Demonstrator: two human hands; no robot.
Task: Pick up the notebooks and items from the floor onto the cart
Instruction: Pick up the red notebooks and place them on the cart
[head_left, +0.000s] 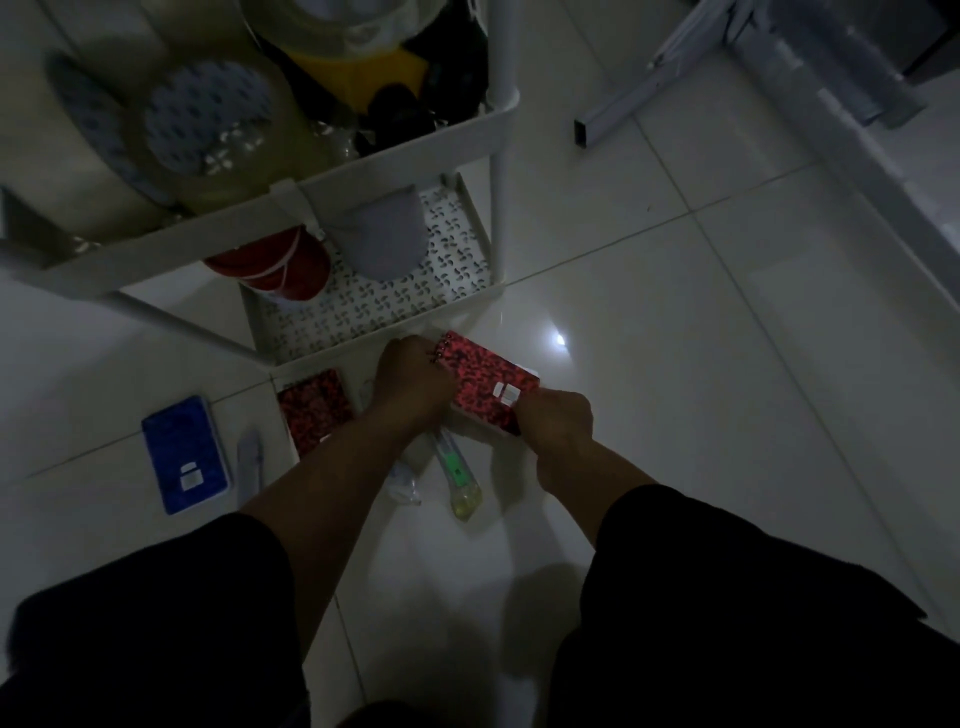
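Between both hands, just off the floor beside the cart's lowest shelf, sits a red-and-black speckled spiral notebook (492, 382): the left hand (413, 385) curls its fingers over the wire-bound end, the right hand (556, 421) grips the near corner. Around them on the glossy white tiled floor (701, 374) lie a second red speckled notebook (316, 410), a blue speckled notebook (186, 453), a pale pen (250, 462) and a green-and-yellow highlighter (460, 480). Behind stands the white perforated-metal cart (457, 249), holding a red cap (280, 267) and a grey cap (382, 236). The room is dim.
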